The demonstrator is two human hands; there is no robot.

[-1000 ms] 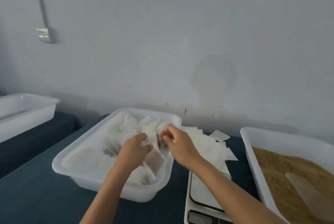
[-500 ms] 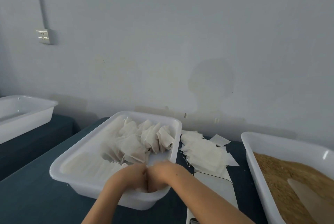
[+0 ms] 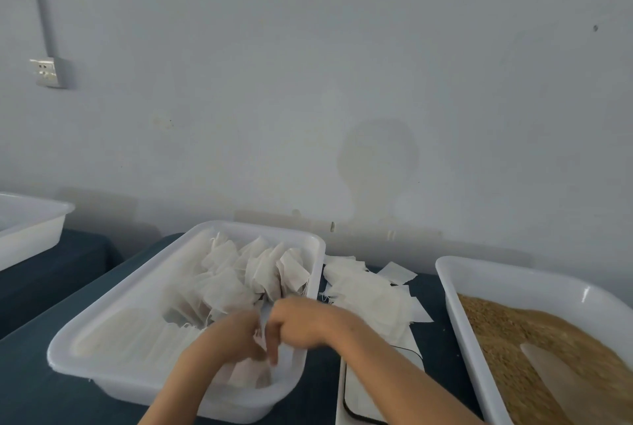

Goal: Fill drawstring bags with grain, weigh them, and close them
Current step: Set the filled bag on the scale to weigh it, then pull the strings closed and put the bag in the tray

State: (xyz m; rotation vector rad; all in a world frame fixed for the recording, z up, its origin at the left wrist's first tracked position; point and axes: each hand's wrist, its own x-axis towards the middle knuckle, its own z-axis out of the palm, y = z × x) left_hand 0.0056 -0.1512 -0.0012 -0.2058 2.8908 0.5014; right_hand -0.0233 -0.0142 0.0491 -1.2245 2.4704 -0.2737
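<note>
— Pinching one white bag [image 3: 262, 339] between our left hand [image 3: 236, 334] and right hand [image 3: 294, 320], are we?
— Yes, both are gripping it, low inside the middle tub [image 3: 85, 332].
— And the scale [image 3: 376, 383]?
— It's sitting just right of that tub, with loose bags [image 3: 363, 291] behind it and the grain tub [image 3: 513, 282] further right.

A plain packing workroom: bare grey wall [image 3: 342, 65], surface-mounted socket [image 3: 48, 71], white plastic tubs [image 3: 455, 287] on dark-covered tables [image 3: 44, 387].

Dark table [image 3: 41, 387] bears white tubs [image 3: 102, 325], scale [image 3: 356, 400], loose bags [image 3: 370, 294].
</note>
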